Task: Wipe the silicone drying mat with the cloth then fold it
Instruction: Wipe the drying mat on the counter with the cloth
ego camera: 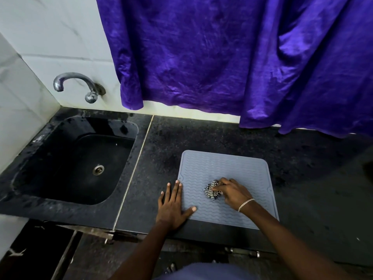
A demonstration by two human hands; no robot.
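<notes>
The silicone drying mat [226, 178] is lying flat and unfolded on the dark countertop [201, 134], just right of the black sink [80, 158], so I am judging that wiping is underway and the fold is not yet begun. From the 1 head view I am seeing the right hand [232, 191] bunching a checked cloth [212, 190] under curled fingers, pressing it against the ribbed middle of the mat. The left hand [171, 207] is lying flat with fingers spread and holding nothing, its thumb and fingertips overlapping the mat's left edge; I am reading that as pinning the mat so it is not sliding under the rubbing. A purple curtain [222, 57] is hanging behind.
</notes>
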